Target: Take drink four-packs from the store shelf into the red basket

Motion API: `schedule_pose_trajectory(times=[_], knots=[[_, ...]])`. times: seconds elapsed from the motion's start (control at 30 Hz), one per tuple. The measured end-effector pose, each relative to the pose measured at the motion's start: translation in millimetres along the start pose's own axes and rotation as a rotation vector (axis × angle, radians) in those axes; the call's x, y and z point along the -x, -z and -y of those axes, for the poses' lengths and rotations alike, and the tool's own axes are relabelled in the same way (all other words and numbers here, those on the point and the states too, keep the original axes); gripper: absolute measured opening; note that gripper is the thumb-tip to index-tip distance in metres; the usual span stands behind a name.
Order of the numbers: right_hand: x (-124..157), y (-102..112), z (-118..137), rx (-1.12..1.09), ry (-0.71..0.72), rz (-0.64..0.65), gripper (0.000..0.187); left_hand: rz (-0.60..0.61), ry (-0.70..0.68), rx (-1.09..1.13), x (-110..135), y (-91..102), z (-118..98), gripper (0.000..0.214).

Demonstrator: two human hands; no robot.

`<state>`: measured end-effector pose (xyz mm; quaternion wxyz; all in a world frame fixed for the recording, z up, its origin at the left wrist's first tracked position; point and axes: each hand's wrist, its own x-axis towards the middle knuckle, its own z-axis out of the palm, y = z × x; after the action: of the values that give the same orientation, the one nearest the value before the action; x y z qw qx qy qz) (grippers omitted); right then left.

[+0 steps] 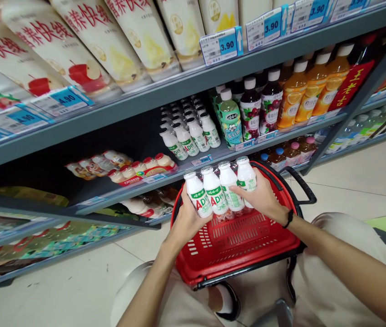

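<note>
A pack of small white milk drink bottles (215, 194) with green and red labels is held over the red shopping basket (210, 259). My left hand (190, 218) grips the pack's left end, its thumb along the lower front. At the other end, my right hand (259, 193) is closed round the pack, thumb across the front of the bottles. Through the basket's far end, reddish items show behind the pack, too covered to name. More packs of the same white bottles (188, 145) stand on the shelf just beyond my hands.
Red-capped small bottles (141, 169) lie on the shelf to the left. Green, purple and orange juice bottles (295, 100) stand to the right. An upper shelf edge (165, 93) with price tags juts out above. The basket's black handle (304, 186) sticks out at the right.
</note>
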<state>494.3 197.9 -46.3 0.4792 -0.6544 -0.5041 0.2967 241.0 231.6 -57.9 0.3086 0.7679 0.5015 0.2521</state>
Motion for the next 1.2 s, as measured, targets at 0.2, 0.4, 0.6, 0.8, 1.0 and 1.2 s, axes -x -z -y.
schedule_pose_trajectory(times=[0.2, 0.4, 0.6, 0.8, 1.0, 1.2], knots=[[0, 0, -1, -0.011, 0.007, -0.01, 0.059, 0.0, 0.011, -0.008, -1, -0.7, -1, 0.121], [-1, 2, -2, -0.005, 0.022, 0.009, 0.057, 0.086, -0.073, 0.014, -2, 5.2, -2, 0.124], [0, 7, -5, 0.066, 0.206, 0.037, 0.056, -0.001, -0.083, 0.045, -5, 2.1, 4, 0.072], [3, 7, -6, 0.195, 0.287, -0.127, 0.071, 0.012, -0.043, 0.094, -13, 6.9, 9, 0.052], [2, 4, 4, 0.176, 0.264, -0.094, 0.069, 0.034, 0.032, 0.383, -28, 4.0, 21, 0.063], [7, -2, 6, 0.221, 0.243, 0.024, 0.06, -0.042, -0.114, 0.358, -41, -4.6, 19, 0.084]])
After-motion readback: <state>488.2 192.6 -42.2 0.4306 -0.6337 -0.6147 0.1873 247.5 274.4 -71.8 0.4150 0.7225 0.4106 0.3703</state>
